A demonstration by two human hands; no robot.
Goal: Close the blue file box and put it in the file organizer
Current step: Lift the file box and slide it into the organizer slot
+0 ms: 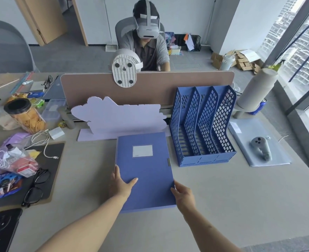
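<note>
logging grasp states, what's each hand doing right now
Left hand: open, pressing the blue file box at its left edge.
Right hand: gripping the box's right edge.

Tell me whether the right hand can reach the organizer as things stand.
Probably yes. The right hand holds the box by its right edge, and the organizer stands just beyond, its open front toward the hand, with only bare desk between.

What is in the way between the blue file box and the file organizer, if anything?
Nothing visible. The blue file box lies flat with the left hand and right hand at its near edges; only bare desk separates it from the file organizer. The cloud-shaped board stands behind the box, off that path.
</note>
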